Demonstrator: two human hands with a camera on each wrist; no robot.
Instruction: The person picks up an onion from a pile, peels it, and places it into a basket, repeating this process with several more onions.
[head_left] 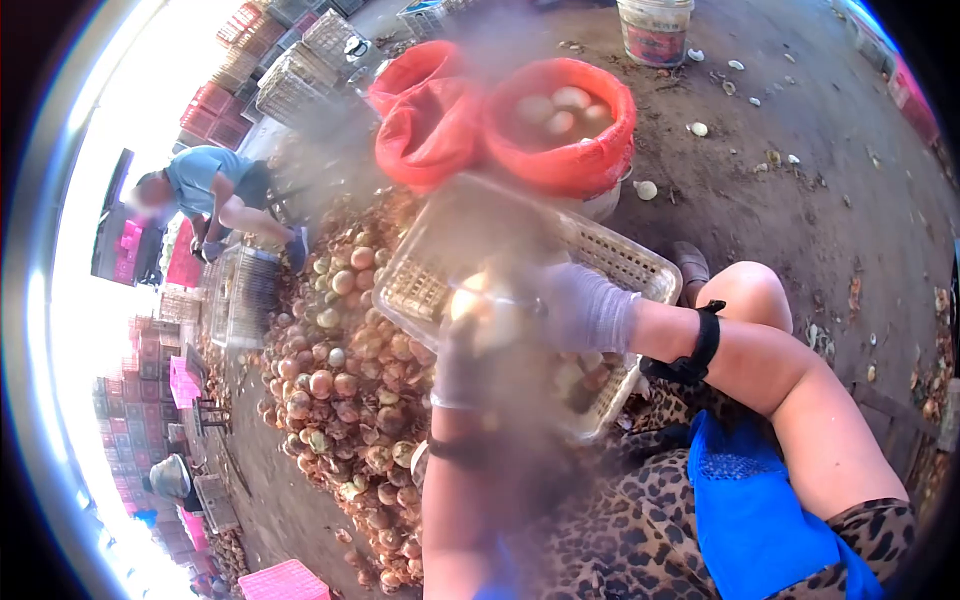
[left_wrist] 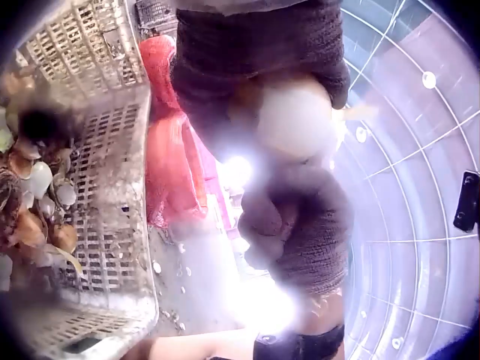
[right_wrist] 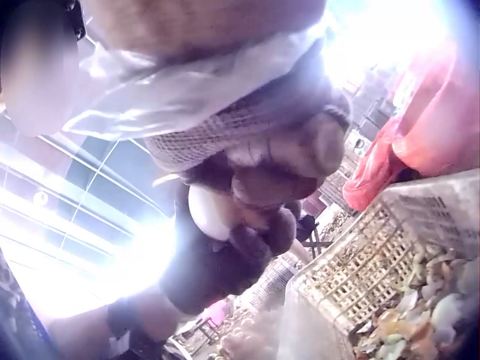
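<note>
A pale, partly peeled onion [left_wrist: 296, 124] sits between my two gloved hands, above a plastic crate. My left hand [head_left: 458, 372] grips it from one side, fingers curled round it, as the left wrist view shows. Against the other side lie the curled fingers of my right hand [head_left: 588, 305], pinching at the onion [right_wrist: 210, 211]. A thin, light strip [left_wrist: 358, 112] sticks out beside the onion. Haze on the head lens blurs the hands there. Below them the crate [head_left: 625, 262] holds onion skins and scraps [right_wrist: 424, 322].
A large heap of unpeeled onions [head_left: 340, 380] lies left of the crate. Beyond it stand a red-lined bucket [head_left: 600, 155] holding peeled onions and a red bag [head_left: 425, 140]. A white bucket [head_left: 655, 35] is farther off. Another person [head_left: 215, 185] bends over a crate at the left.
</note>
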